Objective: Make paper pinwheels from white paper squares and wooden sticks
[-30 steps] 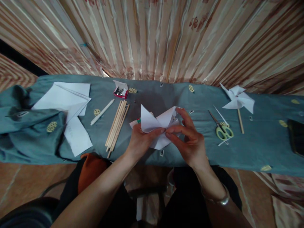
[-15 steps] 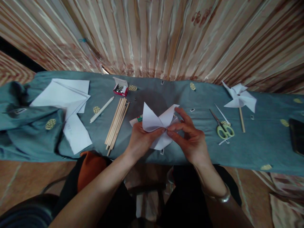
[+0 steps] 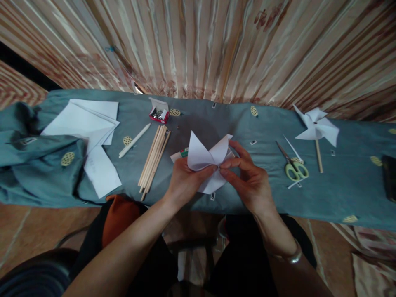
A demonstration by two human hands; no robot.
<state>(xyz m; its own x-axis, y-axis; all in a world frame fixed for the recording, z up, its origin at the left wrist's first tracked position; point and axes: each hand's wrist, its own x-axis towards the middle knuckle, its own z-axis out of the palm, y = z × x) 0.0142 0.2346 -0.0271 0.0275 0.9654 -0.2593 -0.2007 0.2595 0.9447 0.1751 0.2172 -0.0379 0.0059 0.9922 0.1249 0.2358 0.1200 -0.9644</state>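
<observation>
A white paper pinwheel [image 3: 199,153], its blades folded in toward the centre, is held above the cloth between both hands. My left hand [image 3: 185,179] is closed on its left side, with the thumb pressing near the middle. My right hand [image 3: 250,177] pinches at the centre with thumb and index finger; whatever small piece lies between those fingertips is too small to make out. Another right finger touches the upper right blade. Behind the paper, partly hidden, lies a small box with a green patch [image 3: 184,153].
Left of the hands lie wooden sticks [image 3: 153,161], a white pen [image 3: 135,140], an open red box of metal pins [image 3: 159,114] and paper sheets [image 3: 83,123]. On the right are green-handled scissors [image 3: 295,170], paper strips, a finished pinwheel on a stick [image 3: 317,126] and a dark phone [image 3: 389,177].
The view has shifted slightly, so everything on the cloth sits a little differently in frame. Both hands keep nearly the same hold on the paper pinwheel.
</observation>
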